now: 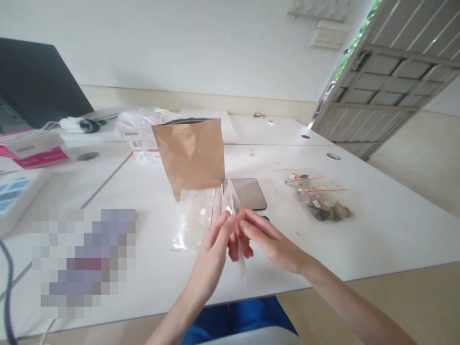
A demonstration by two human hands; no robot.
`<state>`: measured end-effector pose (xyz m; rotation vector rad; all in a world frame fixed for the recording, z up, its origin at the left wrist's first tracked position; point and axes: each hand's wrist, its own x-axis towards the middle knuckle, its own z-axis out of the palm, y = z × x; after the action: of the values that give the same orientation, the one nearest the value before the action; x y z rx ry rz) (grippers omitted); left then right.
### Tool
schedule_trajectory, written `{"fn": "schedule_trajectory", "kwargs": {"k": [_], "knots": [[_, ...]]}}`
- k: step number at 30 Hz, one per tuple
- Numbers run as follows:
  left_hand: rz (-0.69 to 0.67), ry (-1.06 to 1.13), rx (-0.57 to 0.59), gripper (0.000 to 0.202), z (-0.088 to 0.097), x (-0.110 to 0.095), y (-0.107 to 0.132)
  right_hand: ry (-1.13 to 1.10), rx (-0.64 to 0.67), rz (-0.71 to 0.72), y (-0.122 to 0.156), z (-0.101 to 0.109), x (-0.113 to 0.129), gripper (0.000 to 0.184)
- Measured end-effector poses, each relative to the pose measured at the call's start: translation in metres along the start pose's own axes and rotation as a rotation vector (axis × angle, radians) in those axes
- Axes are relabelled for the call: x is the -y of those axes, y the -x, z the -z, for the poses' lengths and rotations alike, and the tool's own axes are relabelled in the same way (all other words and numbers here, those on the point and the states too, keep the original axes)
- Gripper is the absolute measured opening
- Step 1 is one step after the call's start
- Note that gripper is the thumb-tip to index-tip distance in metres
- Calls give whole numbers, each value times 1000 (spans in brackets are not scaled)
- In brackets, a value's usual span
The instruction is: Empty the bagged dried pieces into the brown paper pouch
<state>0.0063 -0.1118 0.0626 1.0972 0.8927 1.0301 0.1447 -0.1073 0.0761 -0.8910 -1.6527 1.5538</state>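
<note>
My left hand (212, 251) and my right hand (268, 239) meet above the near edge of the white table (377, 225). Both pinch a small clear zip bag (232, 203) with a red seal line, held upright between the fingertips. Just behind the hands a pile of empty clear zip bags (192, 218) lies flat. A brown paper pouch (192, 153) stands upright behind that, its top open. A small digital scale (246, 191) with a dark platform sits right of the pouch.
Several filled zip bags with dark pieces (321, 196) lie to the right. More clear bags (138, 129) lie at the back. A dark laptop (32, 81), a pink-and-white box (34, 148) and a charger (77, 124) sit far left. A door (388, 76) stands at the right.
</note>
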Motion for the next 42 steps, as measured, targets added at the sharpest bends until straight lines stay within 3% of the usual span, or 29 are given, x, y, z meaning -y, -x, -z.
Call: {"fn": "schedule_trajectory", "kwargs": {"k": [5, 9, 11, 14, 16, 19, 21, 24, 27, 30, 33, 36, 39, 42], "knots": [[-29, -65, -51, 37, 2, -1, -6, 182, -16, 47, -5, -5, 0, 22], [-150, -237, 4, 36, 8, -2, -8, 292, -85, 87, -12, -2, 0, 24], [-225, -317, -64, 38, 17, -5, -7, 352, -236, 117, -17, 12, -3, 27], [-305, -378, -266, 40, 32, -16, -6, 351, -563, 162, -21, 40, -5, 32], [-303, -407, -281, 39, 40, -22, -7, 320, -551, 174, -22, 53, 0, 32], [-283, -323, -304, 37, 46, -23, -13, 268, -390, 216, -24, 53, 16, 31], [-291, -200, -357, 38, 49, -15, -20, 233, -343, 261, -28, 47, 27, 29], [-241, -14, -376, 43, 55, 2, -33, 154, -372, 329, -35, 42, 35, 24], [-78, 218, -303, 29, 51, 18, -44, 13, -345, 356, -44, 42, 29, 17], [6, 460, -184, 26, 37, 22, -48, -57, -274, 330, -55, 45, 14, 14], [7, 568, -90, 29, 23, 14, -50, 175, -254, 298, -63, 49, 3, 17], [-8, 568, -201, 28, 15, 4, -52, 659, -434, 383, -62, 49, 3, 14], [-18, 520, -337, 30, 11, 1, -56, 874, -580, 506, -52, 41, 17, 7], [-75, 502, -389, 34, 8, 6, -62, 866, -395, 486, -45, 30, 35, 11]]}}
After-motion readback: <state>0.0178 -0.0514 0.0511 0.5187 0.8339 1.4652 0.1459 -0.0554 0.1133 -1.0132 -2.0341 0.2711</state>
